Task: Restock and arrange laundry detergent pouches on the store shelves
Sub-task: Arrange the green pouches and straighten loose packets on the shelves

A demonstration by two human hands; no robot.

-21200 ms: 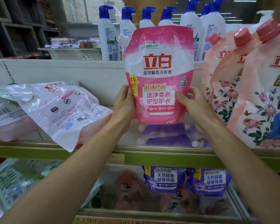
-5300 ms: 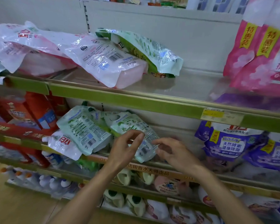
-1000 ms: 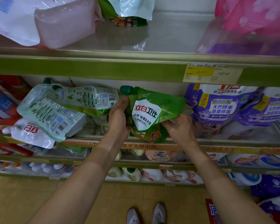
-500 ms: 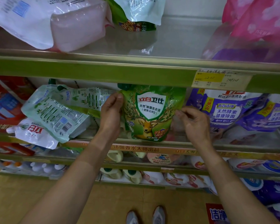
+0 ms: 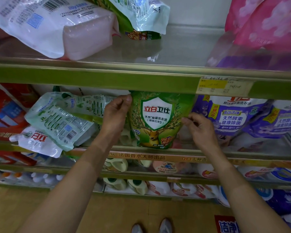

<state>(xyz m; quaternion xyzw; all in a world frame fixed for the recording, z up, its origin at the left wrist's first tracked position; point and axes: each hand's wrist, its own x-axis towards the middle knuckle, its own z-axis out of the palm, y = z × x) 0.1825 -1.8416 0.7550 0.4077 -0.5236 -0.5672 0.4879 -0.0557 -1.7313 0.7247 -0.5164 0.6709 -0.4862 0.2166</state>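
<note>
Left hand (image 5: 115, 115) and right hand (image 5: 201, 130) are pinched on the side edges of the green detergent pouch (image 5: 158, 121), stood upright on the middle shelf (image 5: 242, 159) beside purple pouches (image 5: 233, 116). The base is best seated flat, label forward, before release.

The top of the green pouch (image 5: 158, 118) was hidden behind the upper shelf rail (image 5: 91, 78). Writing on the price label (image 5: 223, 85), centre right, was too blurred to read. The pink pouch (image 5: 267, 22), upper right, and the white pouch (image 5: 49, 22), upper left, were cut by the frame edges.
</note>
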